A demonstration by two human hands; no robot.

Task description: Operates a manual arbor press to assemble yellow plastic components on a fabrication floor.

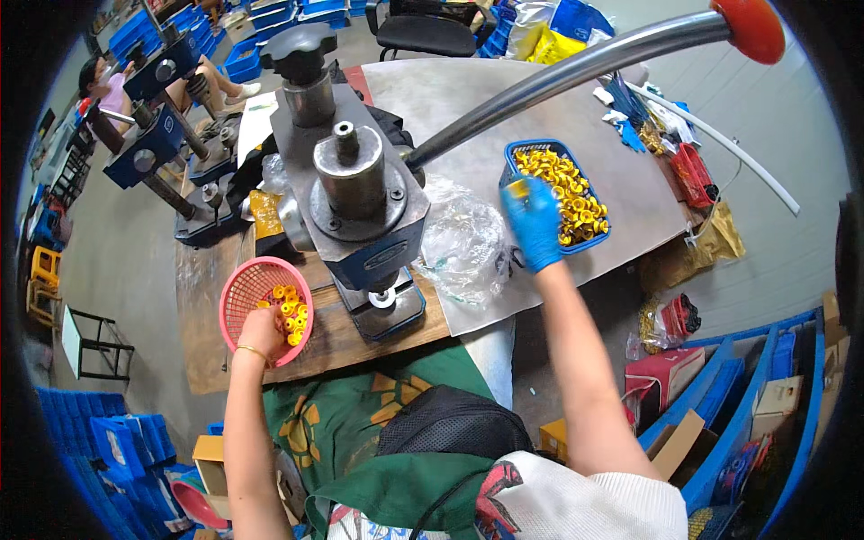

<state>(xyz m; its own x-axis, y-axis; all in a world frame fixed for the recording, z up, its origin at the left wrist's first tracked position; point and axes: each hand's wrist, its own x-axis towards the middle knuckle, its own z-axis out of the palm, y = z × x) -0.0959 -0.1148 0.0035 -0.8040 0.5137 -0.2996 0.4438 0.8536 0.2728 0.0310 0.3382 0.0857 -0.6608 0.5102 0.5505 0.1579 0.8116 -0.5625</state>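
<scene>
My bare left hand (261, 331) reaches into a pink mesh basket (236, 292). Its fingers curl down among small yellow round parts (292, 310), and their tips are hidden. My right hand (535, 227), in a blue glove, is at the left side of a blue basket (598, 241) heaped with similar yellow cup-like parts (562, 184). A yellow part (519, 189) shows at its closed fingers. Between my hands stands a hand lever press (373, 247). Under its ram sits a white ring (382, 298).
The press lever (576, 76) slants up to the right and ends in a red knob (752, 29). Crumpled clear plastic (461, 238) lies beside the press. More presses (148, 148) stand at the left, where a person (108, 90) sits. Blue racks (729, 396) fill the lower right.
</scene>
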